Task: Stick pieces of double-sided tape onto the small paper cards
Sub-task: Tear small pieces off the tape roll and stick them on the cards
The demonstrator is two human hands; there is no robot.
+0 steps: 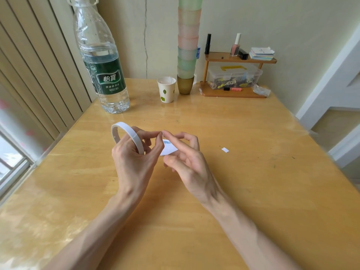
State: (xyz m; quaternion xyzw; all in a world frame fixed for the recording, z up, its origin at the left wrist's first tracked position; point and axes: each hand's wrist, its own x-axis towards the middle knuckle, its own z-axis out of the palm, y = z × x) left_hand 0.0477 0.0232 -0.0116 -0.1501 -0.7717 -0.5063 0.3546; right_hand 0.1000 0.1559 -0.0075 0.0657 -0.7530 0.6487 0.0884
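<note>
A thin white roll of double-sided tape (124, 134) is looped over the fingers of my left hand (134, 158), above the middle of the wooden table (243, 172). My left thumb and forefinger meet the forefinger tip of my right hand (187, 160) at a small bit of tape (162, 133). Between both hands is a small white paper card (168, 150) with blue print; my right thumb and fingers hold it from below. A small white scrap of paper (225, 150) lies on the table to the right of my hands.
A large water bottle (101, 61) stands at the back left. A paper cup (166, 89) and a tall stack of coloured cups (188, 45) stand at the back centre. A wooden shelf (233, 75) with a clear box, cosmetics and a card stack is at the back right.
</note>
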